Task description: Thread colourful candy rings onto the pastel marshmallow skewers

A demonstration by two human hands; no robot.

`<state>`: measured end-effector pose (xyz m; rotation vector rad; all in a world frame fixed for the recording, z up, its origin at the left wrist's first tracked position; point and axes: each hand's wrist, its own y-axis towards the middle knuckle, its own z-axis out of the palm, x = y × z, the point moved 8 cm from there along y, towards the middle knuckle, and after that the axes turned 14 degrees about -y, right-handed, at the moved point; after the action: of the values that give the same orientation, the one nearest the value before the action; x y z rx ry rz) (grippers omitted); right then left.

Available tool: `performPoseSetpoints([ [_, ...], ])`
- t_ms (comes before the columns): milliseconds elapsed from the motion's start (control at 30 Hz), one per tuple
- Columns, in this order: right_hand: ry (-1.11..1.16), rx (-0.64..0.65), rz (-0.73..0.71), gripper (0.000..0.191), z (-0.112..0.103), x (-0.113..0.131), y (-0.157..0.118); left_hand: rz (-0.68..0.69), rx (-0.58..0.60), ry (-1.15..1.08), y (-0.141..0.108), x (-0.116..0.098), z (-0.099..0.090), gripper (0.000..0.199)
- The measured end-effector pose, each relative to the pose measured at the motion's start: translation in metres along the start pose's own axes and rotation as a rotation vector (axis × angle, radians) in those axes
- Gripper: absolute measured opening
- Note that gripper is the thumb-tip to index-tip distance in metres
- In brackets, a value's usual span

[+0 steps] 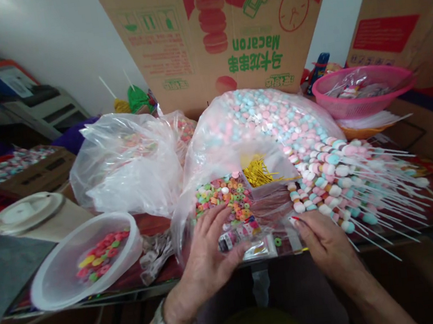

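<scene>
Tabletop [151,223], gold ties [257,171] in tub [267,192]

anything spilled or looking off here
One green ring lies apart from the other rings, near the front edge of the table, perhaps stray. The box behind stands upside down: its printing is inverted.
</scene>
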<state>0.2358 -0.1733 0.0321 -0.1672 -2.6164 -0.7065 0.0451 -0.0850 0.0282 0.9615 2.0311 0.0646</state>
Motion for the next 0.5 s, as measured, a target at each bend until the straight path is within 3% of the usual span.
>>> performPoseSetpoints([
  [100, 0.182, 0.134, 0.144, 0.03, 0.003, 0.006, -0.016, -0.026, 0.049, -0.169, 0.006, -0.031, 0.021, 0.075],
  [233, 0.228, 0.136, 0.256, 0.034, 0.015, 0.007, -0.03, -0.341, 0.098, -0.518, 0.001, -0.017, 0.056, 0.023],
  [300, 0.279, 0.188, 0.301, 0.036, 0.027, 0.003, -0.034, -0.411, 0.155, -0.67, -0.004, -0.01, 0.065, 0.02],
  [500, 0.425, 0.256, 0.464, 0.046, 0.042, -0.009, -0.033, -0.285, 0.29, -0.56, -0.009, -0.014, 0.058, 0.029],
])
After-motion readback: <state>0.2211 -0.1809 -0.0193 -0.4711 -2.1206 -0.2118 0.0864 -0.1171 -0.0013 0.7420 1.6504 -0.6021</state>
